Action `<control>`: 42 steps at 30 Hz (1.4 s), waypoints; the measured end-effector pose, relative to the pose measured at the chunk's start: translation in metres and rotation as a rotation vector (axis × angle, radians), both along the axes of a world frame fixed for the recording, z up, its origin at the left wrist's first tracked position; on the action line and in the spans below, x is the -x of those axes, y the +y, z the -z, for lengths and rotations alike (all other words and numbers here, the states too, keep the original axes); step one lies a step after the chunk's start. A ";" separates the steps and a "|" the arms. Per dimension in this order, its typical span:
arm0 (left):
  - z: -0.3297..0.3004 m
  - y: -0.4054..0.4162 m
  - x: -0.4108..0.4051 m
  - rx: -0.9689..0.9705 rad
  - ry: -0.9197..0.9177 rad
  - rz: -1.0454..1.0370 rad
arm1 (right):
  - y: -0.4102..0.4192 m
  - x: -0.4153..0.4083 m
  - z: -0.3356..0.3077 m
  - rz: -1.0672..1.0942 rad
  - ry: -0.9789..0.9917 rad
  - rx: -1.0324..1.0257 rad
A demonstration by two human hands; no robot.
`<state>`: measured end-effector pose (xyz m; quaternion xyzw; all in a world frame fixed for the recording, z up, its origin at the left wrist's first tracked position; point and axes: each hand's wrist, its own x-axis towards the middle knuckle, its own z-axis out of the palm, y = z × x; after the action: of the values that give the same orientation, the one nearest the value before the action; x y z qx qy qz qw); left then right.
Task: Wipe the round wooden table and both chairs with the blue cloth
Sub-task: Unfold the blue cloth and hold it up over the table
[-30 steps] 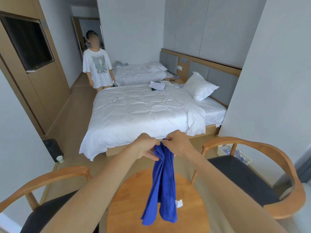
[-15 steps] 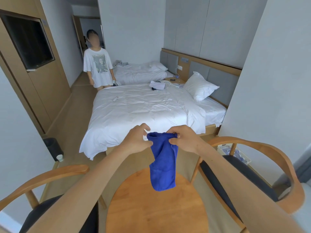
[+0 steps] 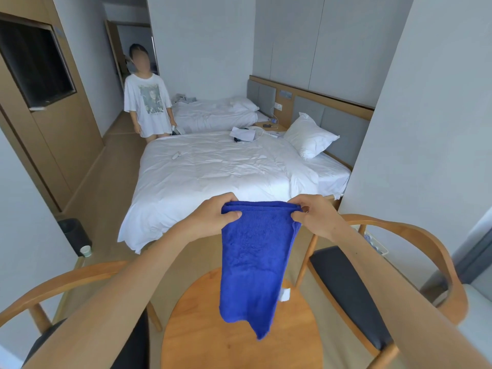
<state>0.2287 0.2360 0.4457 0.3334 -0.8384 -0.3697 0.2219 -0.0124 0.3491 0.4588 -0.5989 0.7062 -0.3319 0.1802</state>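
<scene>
I see my left hand (image 3: 213,215) and right hand (image 3: 312,217) each pinching a top corner of the blue cloth (image 3: 255,259) at frame centre, hanging above the round wooden table (image 3: 213,342) between the two chairs (image 3: 399,262).

a white bed (image 3: 213,177) fills the middle of the frame, its cover wrinkled, with a pillow (image 3: 308,135) propped at the upper right against a grey headboard (image 3: 343,126). papers (image 3: 242,133) and a small white object (image 3: 176,155) lie on the cover. a second bed (image 3: 213,115) stands behind it. a person in a white t-shirt (image 3: 147,102) stands at upper left. a dark bin (image 3: 74,234) with a paper cup (image 3: 86,251) just beside it sits on the floor at left. a dark screen (image 3: 34,65) is set in the wooden wall panel.
</scene>
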 end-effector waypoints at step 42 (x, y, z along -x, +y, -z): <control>-0.038 -0.007 -0.031 -0.437 0.345 -0.253 | 0.002 -0.074 0.081 -0.273 -0.926 -0.174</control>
<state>0.2597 0.2289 0.4837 0.4073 -0.6406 -0.5620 0.3285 0.0615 0.3514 0.3780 -0.4584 0.4920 -0.4762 0.5665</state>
